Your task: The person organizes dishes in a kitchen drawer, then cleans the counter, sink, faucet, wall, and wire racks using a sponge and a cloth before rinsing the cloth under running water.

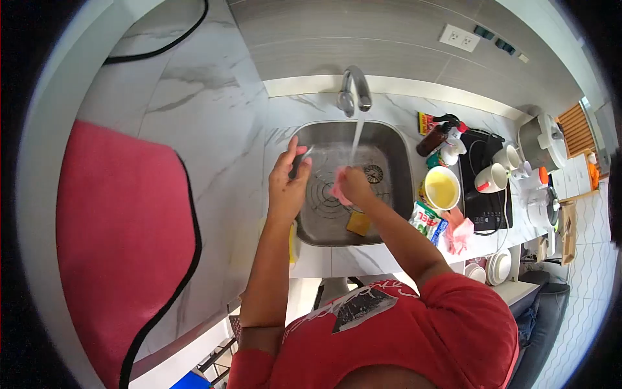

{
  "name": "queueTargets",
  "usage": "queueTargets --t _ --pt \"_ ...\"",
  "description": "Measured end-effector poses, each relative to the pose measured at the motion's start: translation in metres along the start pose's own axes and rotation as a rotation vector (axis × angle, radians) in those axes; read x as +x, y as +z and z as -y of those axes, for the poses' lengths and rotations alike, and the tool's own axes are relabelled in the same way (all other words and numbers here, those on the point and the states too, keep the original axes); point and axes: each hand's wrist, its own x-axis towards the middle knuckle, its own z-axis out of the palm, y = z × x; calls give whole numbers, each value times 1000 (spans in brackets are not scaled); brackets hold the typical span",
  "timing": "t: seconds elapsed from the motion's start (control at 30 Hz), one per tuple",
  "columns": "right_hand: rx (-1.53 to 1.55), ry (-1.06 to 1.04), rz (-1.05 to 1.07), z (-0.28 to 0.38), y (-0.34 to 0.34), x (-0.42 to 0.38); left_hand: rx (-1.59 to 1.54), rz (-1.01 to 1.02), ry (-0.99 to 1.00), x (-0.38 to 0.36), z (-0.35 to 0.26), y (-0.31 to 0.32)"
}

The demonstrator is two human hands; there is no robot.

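My right hand is closed around a pink cloth, low over the basin and close to the running water. On the left side, my left hand is raised at the sink's rim with thumb and fingers apart; a pale shiny streak shows beside its fingertips. Beneath both hands lies the stainless steel sink, with a round drain strainer in its floor. Water pours from the curved faucet just behind my right hand. A yellow sponge rests near the basin's front wall.
Right of the sink stand a yellow-lined tub, a green-and-white packet, a pink cloth and a brown spray bottle. Beyond them, mugs sit on a black cooktop. A red padded item covers the left counter.
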Motion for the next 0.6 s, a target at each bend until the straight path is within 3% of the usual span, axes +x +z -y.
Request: queueTargets --t 0.03,0.1,0.17,0.23,0.37,0.43,0.47,0.5,0.57,0.6 --pt "-2 7 -4 -10 -15 -7 16 -21 -39 4 6 4" --pt "420 195 -332 -29 -49 -20 75 -44 -11 16 35 11" --pt "694 143 -465 -51 -82 9 64 -44 -40 38 61 21" --pt "672 -88 -528 -60 -114 53 -94 -69 -149 56 64 42" --pt "803 -167 -409 -70 -72 189 -93 -8 -259 100 98 74" --pt "151 -299 -681 -74 -20 224 59 -38 -293 118 108 86" --pt "-168 -396 -763 -51 -56 180 66 -32 -297 125 111 89" --pt "301 -353 -627 -62 -24 197 95 -43 -290 130 114 92" --pt "756 -279 -471 -71 -5 186 120 -40 -291 135 128 98" --pt "806 -337 -482 -50 -40 143 104 2 -254 143 145 99"
